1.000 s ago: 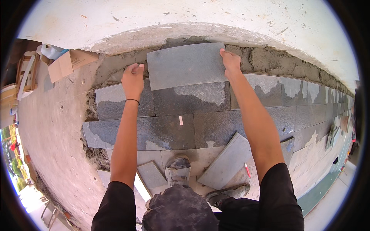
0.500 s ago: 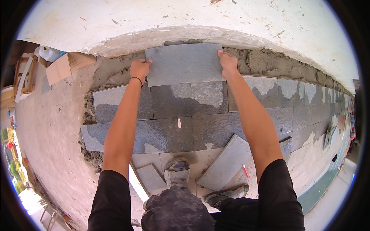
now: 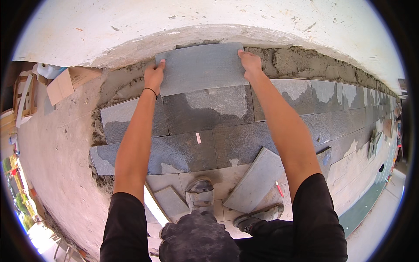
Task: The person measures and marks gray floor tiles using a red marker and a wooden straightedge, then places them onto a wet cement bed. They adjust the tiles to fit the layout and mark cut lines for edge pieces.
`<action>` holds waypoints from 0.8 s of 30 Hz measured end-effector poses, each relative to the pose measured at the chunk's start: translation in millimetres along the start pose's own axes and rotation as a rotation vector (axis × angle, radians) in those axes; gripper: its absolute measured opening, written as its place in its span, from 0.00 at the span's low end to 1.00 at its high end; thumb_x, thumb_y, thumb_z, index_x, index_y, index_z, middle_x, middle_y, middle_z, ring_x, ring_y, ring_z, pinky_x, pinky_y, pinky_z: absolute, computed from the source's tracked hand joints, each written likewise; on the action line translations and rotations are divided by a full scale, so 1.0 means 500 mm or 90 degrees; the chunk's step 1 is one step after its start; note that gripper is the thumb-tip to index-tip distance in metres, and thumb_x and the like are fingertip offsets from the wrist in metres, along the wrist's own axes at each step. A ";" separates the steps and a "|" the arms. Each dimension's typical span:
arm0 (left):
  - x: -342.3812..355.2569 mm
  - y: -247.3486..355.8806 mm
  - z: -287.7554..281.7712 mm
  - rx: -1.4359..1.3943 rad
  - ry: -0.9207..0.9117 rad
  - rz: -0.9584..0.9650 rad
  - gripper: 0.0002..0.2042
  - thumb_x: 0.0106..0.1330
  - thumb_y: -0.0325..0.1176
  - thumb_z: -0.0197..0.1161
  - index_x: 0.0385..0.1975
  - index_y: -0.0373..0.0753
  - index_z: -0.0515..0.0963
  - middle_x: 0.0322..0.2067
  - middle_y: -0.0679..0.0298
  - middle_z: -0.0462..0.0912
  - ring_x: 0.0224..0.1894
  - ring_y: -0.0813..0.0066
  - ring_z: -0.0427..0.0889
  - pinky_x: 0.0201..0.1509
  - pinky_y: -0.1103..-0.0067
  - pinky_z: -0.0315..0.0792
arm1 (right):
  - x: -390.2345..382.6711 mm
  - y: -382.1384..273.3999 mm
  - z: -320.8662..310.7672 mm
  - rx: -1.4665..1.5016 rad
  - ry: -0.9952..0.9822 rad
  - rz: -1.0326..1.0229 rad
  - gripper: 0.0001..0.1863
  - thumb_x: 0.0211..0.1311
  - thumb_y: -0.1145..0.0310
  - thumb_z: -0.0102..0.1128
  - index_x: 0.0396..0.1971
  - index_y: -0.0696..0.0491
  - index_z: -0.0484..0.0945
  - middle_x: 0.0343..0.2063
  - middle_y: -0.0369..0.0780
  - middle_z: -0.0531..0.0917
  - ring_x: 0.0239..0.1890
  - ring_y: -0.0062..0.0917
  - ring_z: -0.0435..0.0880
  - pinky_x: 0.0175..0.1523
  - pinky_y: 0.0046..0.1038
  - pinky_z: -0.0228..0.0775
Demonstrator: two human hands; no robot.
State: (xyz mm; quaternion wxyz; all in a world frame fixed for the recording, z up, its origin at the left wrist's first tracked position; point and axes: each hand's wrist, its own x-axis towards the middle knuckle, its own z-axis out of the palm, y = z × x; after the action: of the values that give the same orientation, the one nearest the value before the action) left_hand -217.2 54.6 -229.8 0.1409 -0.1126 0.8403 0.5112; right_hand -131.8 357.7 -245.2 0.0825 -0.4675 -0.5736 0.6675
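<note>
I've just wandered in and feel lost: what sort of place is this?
Probably a building or renovation site: the left hand and right hand hold a grey tile by its ends at a strip of rough mortar beside a pale wall, with rows of laid tiles nearby.

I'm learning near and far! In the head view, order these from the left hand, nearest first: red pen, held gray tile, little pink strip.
1. Held gray tile: touching the left hand.
2. Little pink strip: lower, rightward.
3. Red pen: farthest, lower right.
</note>
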 end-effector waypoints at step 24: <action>0.029 -0.025 0.050 0.075 0.121 0.025 0.30 0.66 0.53 0.61 0.48 0.25 0.77 0.47 0.42 0.81 0.51 0.50 0.80 0.54 0.64 0.71 | -0.025 -0.041 -0.024 -0.038 -0.051 0.041 0.13 0.61 0.64 0.68 0.35 0.60 0.82 0.53 0.50 0.79 0.57 0.37 0.74 0.61 0.43 0.64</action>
State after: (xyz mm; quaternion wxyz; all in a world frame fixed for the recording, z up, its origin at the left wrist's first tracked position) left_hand -223.6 70.5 -256.3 0.0568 -0.1353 0.8806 0.4506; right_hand -125.0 364.8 -220.3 0.0243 -0.4609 -0.5807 0.6706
